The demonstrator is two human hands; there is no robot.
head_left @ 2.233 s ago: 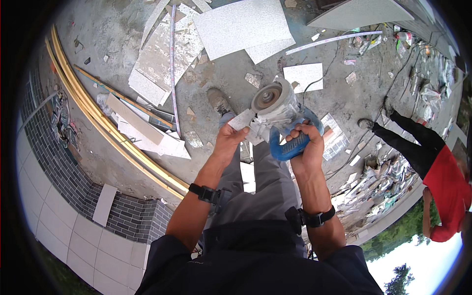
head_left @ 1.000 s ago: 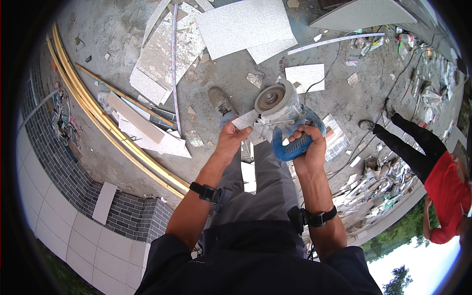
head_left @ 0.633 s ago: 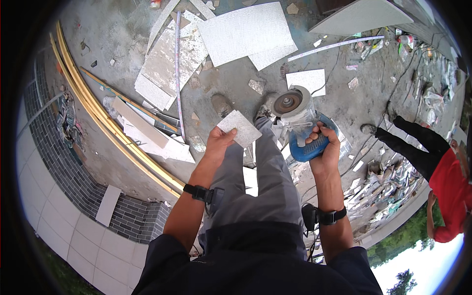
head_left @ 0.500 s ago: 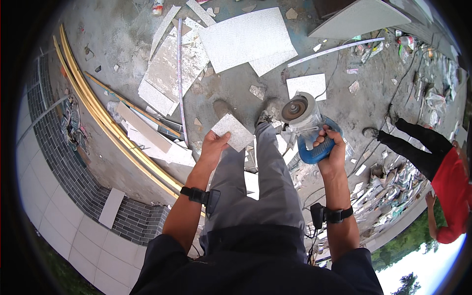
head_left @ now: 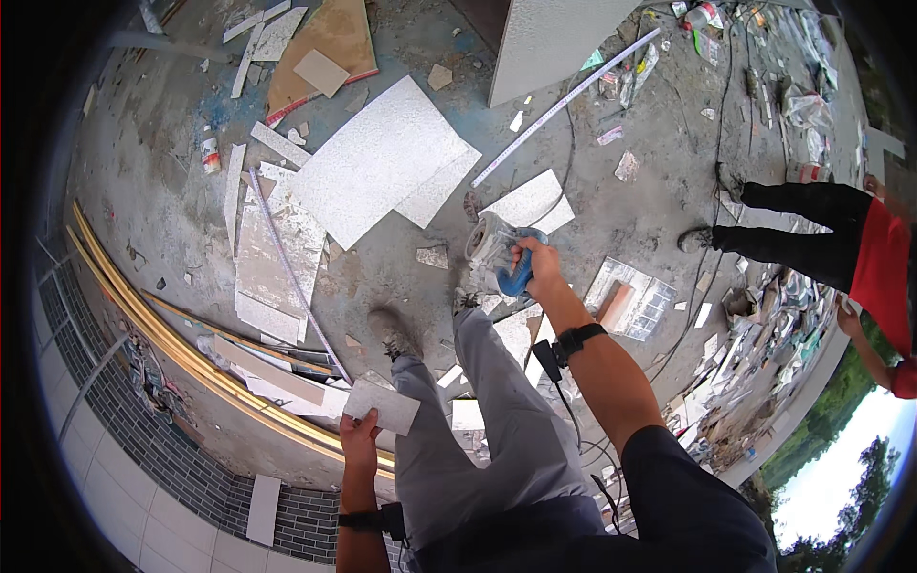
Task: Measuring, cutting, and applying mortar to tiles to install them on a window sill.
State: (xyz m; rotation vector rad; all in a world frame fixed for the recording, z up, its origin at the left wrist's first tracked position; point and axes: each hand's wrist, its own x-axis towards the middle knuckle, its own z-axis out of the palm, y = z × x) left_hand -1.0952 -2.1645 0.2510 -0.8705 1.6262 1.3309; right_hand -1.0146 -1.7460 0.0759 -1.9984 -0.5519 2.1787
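Right hand (head_left: 537, 267) is closed around the blue handle of an angle grinder (head_left: 497, 256), held out in front above the concrete floor (head_left: 401, 277), its disc end toward the left. Left hand (head_left: 359, 441) grips a small grey tile piece (head_left: 382, 406) by its lower edge, low beside the left leg. Large pale tiles (head_left: 377, 158) and broken offcuts lie scattered on the floor ahead. Another person in a red top (head_left: 879, 277) stands at the right.
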